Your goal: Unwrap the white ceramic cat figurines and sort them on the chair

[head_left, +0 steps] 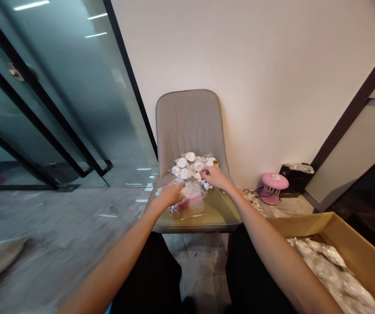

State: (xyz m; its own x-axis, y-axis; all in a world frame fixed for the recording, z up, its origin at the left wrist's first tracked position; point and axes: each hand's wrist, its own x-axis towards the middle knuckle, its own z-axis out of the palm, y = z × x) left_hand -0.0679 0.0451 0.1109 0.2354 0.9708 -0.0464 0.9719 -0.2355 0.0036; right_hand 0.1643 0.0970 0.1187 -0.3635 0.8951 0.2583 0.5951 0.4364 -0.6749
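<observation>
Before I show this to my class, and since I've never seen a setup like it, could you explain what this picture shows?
There is no machine here: a person works with two bare hands, and the one picture comes from a camera worn on the head, looking forward and down. Ahead stands a padded chair. On its seat lies a cluster of small white wrapped pieces, with clear plastic packaging in front. The right hand is at the pieces, fingers pinched; the left hand is over the packaging. Whether either grips something is too small to tell. To the right, an open cardboard box holds more white wrapped items, and a pink device sits by the wall.
</observation>
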